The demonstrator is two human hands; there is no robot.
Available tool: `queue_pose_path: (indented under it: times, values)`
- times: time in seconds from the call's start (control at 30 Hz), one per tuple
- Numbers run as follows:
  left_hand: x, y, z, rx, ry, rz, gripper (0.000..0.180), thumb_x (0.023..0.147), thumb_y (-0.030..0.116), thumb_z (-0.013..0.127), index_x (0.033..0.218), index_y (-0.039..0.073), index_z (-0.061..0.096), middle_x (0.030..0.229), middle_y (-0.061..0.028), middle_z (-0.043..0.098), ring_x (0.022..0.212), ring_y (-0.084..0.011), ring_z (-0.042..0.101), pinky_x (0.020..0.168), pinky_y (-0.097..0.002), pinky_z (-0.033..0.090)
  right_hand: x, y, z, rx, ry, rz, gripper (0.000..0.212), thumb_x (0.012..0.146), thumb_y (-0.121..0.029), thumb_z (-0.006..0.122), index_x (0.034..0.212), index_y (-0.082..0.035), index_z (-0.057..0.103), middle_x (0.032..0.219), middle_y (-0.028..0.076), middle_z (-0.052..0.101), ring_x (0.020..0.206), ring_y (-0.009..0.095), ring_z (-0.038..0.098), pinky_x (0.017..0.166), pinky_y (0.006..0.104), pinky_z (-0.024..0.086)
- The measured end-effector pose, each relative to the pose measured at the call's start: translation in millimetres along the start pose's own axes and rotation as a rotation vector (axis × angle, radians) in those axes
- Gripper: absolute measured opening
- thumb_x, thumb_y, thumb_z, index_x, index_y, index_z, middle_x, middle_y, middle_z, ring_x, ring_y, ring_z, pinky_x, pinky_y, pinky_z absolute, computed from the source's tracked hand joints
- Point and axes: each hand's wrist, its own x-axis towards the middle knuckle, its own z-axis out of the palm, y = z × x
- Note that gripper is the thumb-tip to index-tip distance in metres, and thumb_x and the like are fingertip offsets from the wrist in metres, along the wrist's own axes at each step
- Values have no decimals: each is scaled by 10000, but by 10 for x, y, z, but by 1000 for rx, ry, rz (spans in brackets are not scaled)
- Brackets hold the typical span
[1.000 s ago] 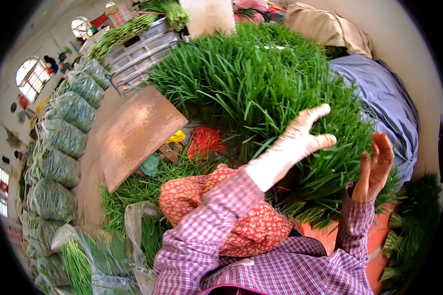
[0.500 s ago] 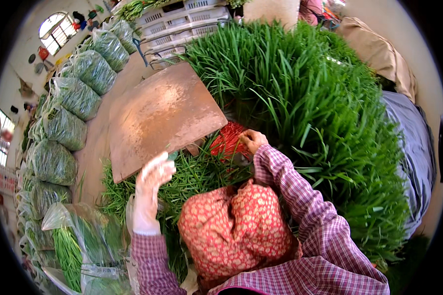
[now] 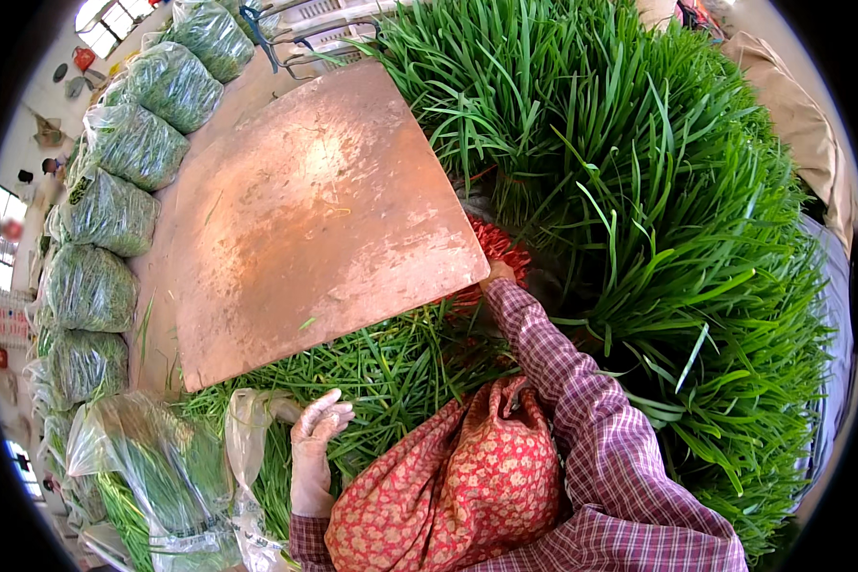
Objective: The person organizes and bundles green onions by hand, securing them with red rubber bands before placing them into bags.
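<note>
My left hand [image 3: 320, 431], in a pale thin glove, hovers over loose cut green leaves [image 3: 381, 367]. Its fingers are loosely bent and apart from the thumb, with nothing in them. My right hand [image 3: 499, 274] reaches to a bunch of thin red ties [image 3: 501, 250] beside the near right corner of a worn brown board [image 3: 324, 219]. The board's corner and my own wrist hide most of its fingers, so their grip does not show. A red flowered cloth [image 3: 477, 467] covers my lap.
Tall green leafy stalks [image 3: 677, 257] stand packed along the right. Full clear bags of greens [image 3: 114, 219] line the left, and an open clear bag [image 3: 162, 467] with stalks lies near left. White crates [image 3: 329, 38] are stacked at the back, by dark metal bars [image 3: 275, 43].
My view has shifted, so the board looks larger. My left hand has drawn back from the board's near edge toward my lap. My right hand has moved in under the board's corner.
</note>
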Motion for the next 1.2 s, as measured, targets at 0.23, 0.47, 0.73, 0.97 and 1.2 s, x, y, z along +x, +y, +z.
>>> queue_pose_path:
  times: [0.23,0.47,0.73,0.97,1.2]
  values:
    - [117,-51,113,8,8,-42,341,883,150,526,1192,7,544,991,-102,638,928,-186,601,877,-322,460,97,-161,120,210,-125,218,314,884,-312,575,883,-18,685,672,59,668,584,165,615,608,343,492]
    - [91,-47,118,7,33,-38,334,884,144,519,1185,4,551,989,-103,639,923,-185,600,875,-328,457,117,77,343,710,8,194,257,869,-262,607,912,-15,664,671,68,643,547,132,560,525,305,457]
    - [-69,-46,-17,-3,69,-52,345,882,156,518,1191,7,550,990,-98,640,925,-191,604,870,-325,456,-517,-92,63,1000,96,-181,165,874,-224,613,828,-66,628,611,-22,582,481,43,470,417,225,379]
    - [-212,14,-99,-28,56,-25,375,877,193,538,1194,-8,539,995,-106,638,928,-186,604,865,-319,454,-669,50,-180,559,-519,216,216,851,-278,555,815,-81,639,552,20,547,417,148,474,370,287,356]
    - [-443,-196,-499,-121,81,-10,440,873,251,583,1226,0,508,1034,-111,626,958,-210,606,868,-322,456,-1078,-252,-666,1506,-962,-33,126,786,-171,608,795,-76,524,535,-15,404,416,114,374,350,250,311]
